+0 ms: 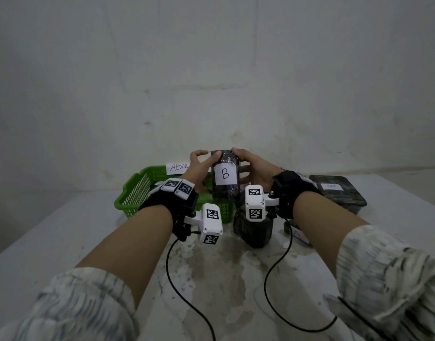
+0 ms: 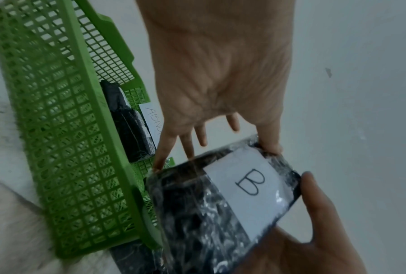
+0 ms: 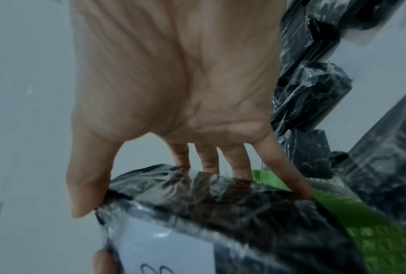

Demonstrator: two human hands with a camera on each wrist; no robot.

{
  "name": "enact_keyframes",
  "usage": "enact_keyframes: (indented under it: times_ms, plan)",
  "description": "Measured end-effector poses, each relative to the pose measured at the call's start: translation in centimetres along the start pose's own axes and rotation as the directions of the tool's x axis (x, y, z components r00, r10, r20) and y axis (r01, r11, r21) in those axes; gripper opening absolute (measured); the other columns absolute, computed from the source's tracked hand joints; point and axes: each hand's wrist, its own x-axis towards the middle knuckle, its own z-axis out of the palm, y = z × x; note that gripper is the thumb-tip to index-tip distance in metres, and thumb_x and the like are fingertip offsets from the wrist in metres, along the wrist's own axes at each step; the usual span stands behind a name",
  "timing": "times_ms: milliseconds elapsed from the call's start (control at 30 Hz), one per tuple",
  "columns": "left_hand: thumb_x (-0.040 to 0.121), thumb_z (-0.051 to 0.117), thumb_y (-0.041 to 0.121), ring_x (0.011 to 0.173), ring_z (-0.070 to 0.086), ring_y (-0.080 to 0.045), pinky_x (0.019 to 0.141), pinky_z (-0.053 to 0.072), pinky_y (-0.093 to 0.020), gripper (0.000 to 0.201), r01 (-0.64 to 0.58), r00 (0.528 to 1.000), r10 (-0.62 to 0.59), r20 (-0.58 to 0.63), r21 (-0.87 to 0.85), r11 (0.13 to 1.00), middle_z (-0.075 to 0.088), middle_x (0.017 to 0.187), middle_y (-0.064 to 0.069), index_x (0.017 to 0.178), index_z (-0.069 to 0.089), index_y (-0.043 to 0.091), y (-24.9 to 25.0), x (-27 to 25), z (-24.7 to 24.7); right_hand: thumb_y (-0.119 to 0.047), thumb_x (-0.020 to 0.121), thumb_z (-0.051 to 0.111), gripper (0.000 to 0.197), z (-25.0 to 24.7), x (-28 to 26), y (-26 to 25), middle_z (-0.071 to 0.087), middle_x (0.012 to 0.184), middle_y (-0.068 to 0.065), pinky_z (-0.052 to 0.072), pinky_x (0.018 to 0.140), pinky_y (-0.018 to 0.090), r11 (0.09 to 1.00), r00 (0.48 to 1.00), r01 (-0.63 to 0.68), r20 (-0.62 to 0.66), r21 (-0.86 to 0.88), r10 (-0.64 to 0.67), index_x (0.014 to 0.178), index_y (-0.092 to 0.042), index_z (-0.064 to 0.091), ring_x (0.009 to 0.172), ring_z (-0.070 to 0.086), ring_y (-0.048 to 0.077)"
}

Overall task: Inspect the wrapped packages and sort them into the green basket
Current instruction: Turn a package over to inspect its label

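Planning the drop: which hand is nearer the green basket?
Left. The left hand hovers over the green basket, holding the B package; the right hand holds its far side.
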Motion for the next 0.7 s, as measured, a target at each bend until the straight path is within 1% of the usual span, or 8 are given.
enact_keyframes:
  times_ms: [67,133,233,333,467,567,633,700]
  plan:
    - [0.063,0.071,0.06,0.107,0.057,-0.035,0.083,0.052,-0.058,0.044,-0.043,0.994,0.052,-0.098,0.096,0.994,0.051,0.123,-0.015,0.092,0.039,0.049,-0.6,1.2,-0.3,-0.054,0.091,0.05,0.034,0.1,0.0,-0.1,0.057,0.09,0.005,0.048,0.046,0.024,0.997,1.0,0.025,-0.009,-0.078,-0.026,0.093,-0.022,0.061,0.07,0.056,0.021]
    - [0.059,0.069,0.061,0.105,0.058,-0.036,0.085,0.052,-0.054,0.034,-0.079,0.99,0.093,-0.108,0.125,0.989,0.052,0.123,-0.018,0.078,0.043,0.049,-0.9,2.0,-0.4,-0.061,0.091,0.042,0.04,0.2,0.1,0.0,0.056,0.086,0.003,0.046,0.044,0.022,0.994,0.999,0.038,-0.018,-0.104,-0.04,0.092,-0.025,0.061,0.068,0.053,0.018]
    - [0.087,0.061,0.038,0.082,0.056,-0.024,0.075,0.048,-0.036,0.021,-0.153,0.982,0.159,-0.101,0.069,0.986,0.056,0.105,-0.011,0.091,0.042,0.032,0.4,1.1,-0.2,-0.061,0.095,0.034,0.044,0.1,0.8,0.5,0.054,0.084,0.003,0.045,0.049,0.024,0.998,0.998,0.044,-0.05,-0.047,-0.046,0.092,-0.024,0.059,0.067,0.052,0.018]
    - [0.093,0.054,0.034,0.081,0.054,-0.024,0.076,0.048,-0.041,0.021,-0.176,0.972,0.187,-0.139,0.087,0.98,0.054,0.098,-0.012,0.1,0.036,0.024,0.7,1.5,-0.2,-0.046,0.099,0.041,0.031,-0.4,1.3,1.0,0.055,0.085,0.005,0.046,0.065,0.034,0.997,0.993,0.072,-0.097,0.027,-0.069,0.089,-0.02,0.055,0.07,0.054,0.021]
    - [0.097,0.049,0.026,0.061,0.052,-0.022,0.057,0.047,-0.033,0.015,-0.158,0.985,0.158,-0.069,-0.004,0.987,0.052,0.076,-0.007,0.087,0.038,0.027,0.2,1.9,-0.6,-0.044,0.092,0.057,0.025,-0.7,1.3,0.6,0.058,0.091,0.005,0.048,0.066,0.032,0.992,0.987,0.128,-0.104,0.021,-0.125,0.086,-0.02,0.052,0.08,0.057,0.02]
    - [0.098,0.047,0.022,0.064,0.053,-0.017,0.058,0.046,-0.03,0.011,-0.114,0.993,0.114,-0.011,-0.074,0.991,0.054,0.075,-0.003,0.088,0.045,0.023,0.1,1.6,-0.6,-0.049,0.089,0.058,0.031,-0.9,1.2,0.2,0.056,0.104,0.008,0.05,0.076,0.036,0.995,0.993,0.097,-0.073,0.014,-0.096,0.099,-0.019,0.059,0.096,0.055,0.026]
    - [0.099,0.044,0.024,0.072,0.054,-0.018,0.062,0.044,-0.028,0.01,-0.089,0.996,0.089,-0.004,-0.095,0.991,0.058,0.084,-0.003,0.095,0.052,0.021,0.0,2.1,-0.6,-0.054,0.084,0.061,0.053,-0.8,1.1,0.4,0.06,0.11,0.011,0.054,0.079,0.039,0.999,1.0,0.024,0.013,0.035,-0.024,0.118,-0.014,0.059,0.1,0.059,0.028]
    - [0.101,0.039,0.032,0.089,0.056,-0.023,0.072,0.048,-0.031,0.031,-0.056,0.998,0.056,-0.002,-0.057,0.997,0.06,0.101,-0.006,0.115,0.057,0.012,0.3,2.0,-0.3,-0.055,0.073,0.07,0.073,-0.6,1.4,0.7,0.063,0.122,0.013,0.052,0.091,0.044,0.995,0.994,-0.03,0.106,0.094,0.02,0.128,-0.009,0.056,0.11,0.062,0.031]
